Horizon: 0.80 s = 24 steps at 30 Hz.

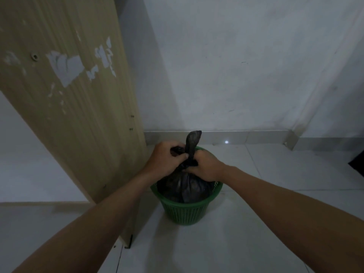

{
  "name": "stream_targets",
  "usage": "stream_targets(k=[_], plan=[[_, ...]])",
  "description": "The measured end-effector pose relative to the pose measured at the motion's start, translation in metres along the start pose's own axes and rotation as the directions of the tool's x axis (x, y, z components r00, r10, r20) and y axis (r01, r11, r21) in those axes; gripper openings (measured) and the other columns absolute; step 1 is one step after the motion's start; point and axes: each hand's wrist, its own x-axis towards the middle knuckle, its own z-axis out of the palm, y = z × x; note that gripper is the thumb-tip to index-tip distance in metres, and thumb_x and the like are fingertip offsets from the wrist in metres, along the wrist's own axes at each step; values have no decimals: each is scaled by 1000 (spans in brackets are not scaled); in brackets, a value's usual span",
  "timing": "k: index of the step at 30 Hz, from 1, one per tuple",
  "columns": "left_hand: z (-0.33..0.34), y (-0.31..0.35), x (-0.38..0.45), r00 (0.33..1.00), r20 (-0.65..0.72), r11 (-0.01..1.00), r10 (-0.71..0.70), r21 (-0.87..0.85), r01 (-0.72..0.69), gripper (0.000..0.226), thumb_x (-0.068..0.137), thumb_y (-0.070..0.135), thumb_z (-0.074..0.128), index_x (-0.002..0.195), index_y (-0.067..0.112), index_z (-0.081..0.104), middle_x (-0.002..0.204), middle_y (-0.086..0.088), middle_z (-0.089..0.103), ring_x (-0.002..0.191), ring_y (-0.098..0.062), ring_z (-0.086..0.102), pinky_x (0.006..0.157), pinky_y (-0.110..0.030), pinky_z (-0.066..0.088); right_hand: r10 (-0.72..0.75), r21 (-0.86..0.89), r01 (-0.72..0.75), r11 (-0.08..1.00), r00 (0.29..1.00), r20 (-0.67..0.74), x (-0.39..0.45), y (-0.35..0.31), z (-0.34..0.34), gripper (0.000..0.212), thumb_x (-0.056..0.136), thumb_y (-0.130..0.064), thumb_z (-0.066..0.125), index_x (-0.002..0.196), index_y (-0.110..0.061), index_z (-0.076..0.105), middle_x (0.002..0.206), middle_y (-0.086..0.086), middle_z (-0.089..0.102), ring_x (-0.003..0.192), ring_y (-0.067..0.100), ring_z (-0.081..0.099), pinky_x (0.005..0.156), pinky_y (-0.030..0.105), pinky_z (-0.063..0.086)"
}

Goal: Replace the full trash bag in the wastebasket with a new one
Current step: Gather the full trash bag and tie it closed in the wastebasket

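Observation:
A green mesh wastebasket stands on the white tiled floor near the corner of the room. Inside it sits a full black trash bag, bulging above the rim. The bag's gathered neck rises between my hands, and one twisted end sticks straight up. My left hand grips the neck from the left, fingers closed over another strand of the plastic. My right hand pinches the neck from the right, just above the bulge. Both hands touch each other at the knot area.
A tall wooden panel with peeled patches stands immediately left of the basket, its foot near my left forearm. White walls and a grey skirting close the corner behind. Tiled floor extends right of the basket; a dark object shows at the right edge.

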Motion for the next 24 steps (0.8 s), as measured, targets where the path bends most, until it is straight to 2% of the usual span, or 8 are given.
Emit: stream_targets(k=[3, 5, 7, 10, 12, 15, 18, 24], plan=[[-3, -7, -9, 998, -2, 998, -68, -19, 68, 54, 82, 29, 85, 132, 23, 65, 121, 3, 69, 108, -10, 65, 87, -20, 47, 17, 96, -15, 995, 1000, -22, 0, -5, -3, 24, 87, -24, 70, 110, -19, 74, 109, 4, 75, 102, 22, 70, 88, 34, 54], [-8, -18, -17, 987, 112, 991, -116, -55, 123, 88, 77, 40, 88, 151, 30, 42, 142, 6, 54, 127, -7, 53, 100, -25, 43, 44, 154, -40, 987, 999, -23, 2, -8, -9, 12, 88, -23, 70, 99, -21, 74, 103, 3, 76, 97, 20, 72, 88, 42, 59], [-10, -31, -24, 969, 219, 992, -112, -34, 122, 116, 66, 54, 92, 158, 38, 23, 153, 12, 43, 137, -4, 46, 112, -29, 42, 58, 195, -50, 980, 998, -34, 4, -12, -16, 4, 90, -18, 74, 94, -18, 75, 96, 3, 77, 93, 16, 73, 87, 42, 60], [-11, -38, -28, 959, 251, 989, -134, -21, 143, 132, 54, 65, 95, 157, 43, 16, 157, 14, 40, 141, -6, 47, 118, -37, 42, 56, 236, -40, 971, 996, -64, 8, -24, -31, 9, 89, -15, 77, 83, -11, 73, 86, 10, 76, 83, 17, 72, 79, 39, 60], [-11, -34, -27, 959, 249, 986, -136, -55, 154, 130, 51, 65, 96, 155, 41, 23, 154, 16, 45, 137, -4, 52, 115, -39, 46, 57, 241, -37, 970, 995, -77, 11, -30, -41, 11, 89, -14, 78, 79, -12, 72, 82, 7, 75, 79, 15, 71, 74, 34, 59], [-10, -24, -26, 973, 225, 990, -55, -112, 82, 105, 53, 56, 99, 138, 53, 37, 137, 29, 54, 124, 8, 58, 106, -31, 53, 63, 247, -40, 968, 994, -86, 13, -36, -50, 25, 88, -11, 78, 70, -26, 68, 70, -10, 70, 69, 4, 68, 65, 20, 53], [-8, -16, -26, 984, 170, 984, -43, -163, 71, 101, 56, 53, 98, 140, 44, 43, 131, 36, 55, 119, 14, 58, 100, -19, 50, 71, 254, -42, 966, 992, -106, 11, -38, -51, 13, 88, -11, 78, 77, -16, 72, 78, 1, 74, 71, 3, 68, 67, 19, 54], [-9, -5, -26, 969, 11, 920, -247, -311, 238, 107, 59, 93, 65, 147, 34, 49, 139, 12, 60, 124, -8, 62, 104, -33, 51, 37, 290, 29, 957, 975, -220, 12, -43, -61, 9, 91, -11, 75, 96, -4, 78, 97, 7, 78, 92, 10, 72, 85, 22, 55]])
